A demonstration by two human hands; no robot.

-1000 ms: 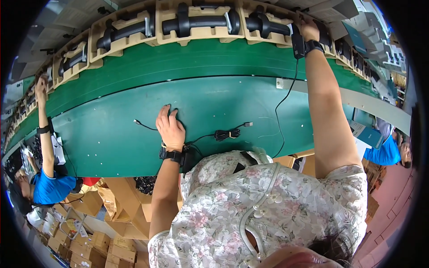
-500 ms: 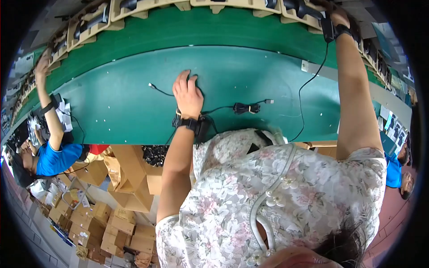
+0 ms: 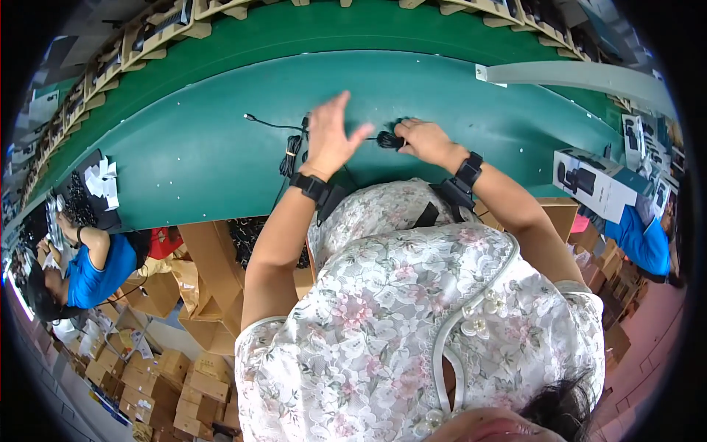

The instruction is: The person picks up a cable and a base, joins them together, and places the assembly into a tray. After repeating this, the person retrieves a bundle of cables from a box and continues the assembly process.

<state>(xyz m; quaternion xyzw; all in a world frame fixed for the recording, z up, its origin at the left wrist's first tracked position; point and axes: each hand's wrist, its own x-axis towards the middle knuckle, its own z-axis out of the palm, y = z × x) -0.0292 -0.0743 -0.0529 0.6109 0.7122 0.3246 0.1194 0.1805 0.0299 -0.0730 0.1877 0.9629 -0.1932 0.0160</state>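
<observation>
On the green worktable, my right hand is closed on a coiled black cable, which lies just in front of my body. My left hand is raised a little to the left of it, fingers spread and thumb apart, slightly blurred, with nothing visible in it. Beside the left hand lies a second black cable, bundled with a light tie. One thin end of cable, with a small plug, reaches out to the left. Both my wrists wear black bands with a small box.
A row of tan trays with black parts runs along the far side. A grey metal bar curves over the far right, near a printed product box. People in blue work at both sides. Cardboard boxes stand below the table's near edge.
My right hand has come back from the trays at the far right and gripped the coiled cable. My left hand has shifted slightly right, uncovering the tied bundle. The trays have shifted too.
</observation>
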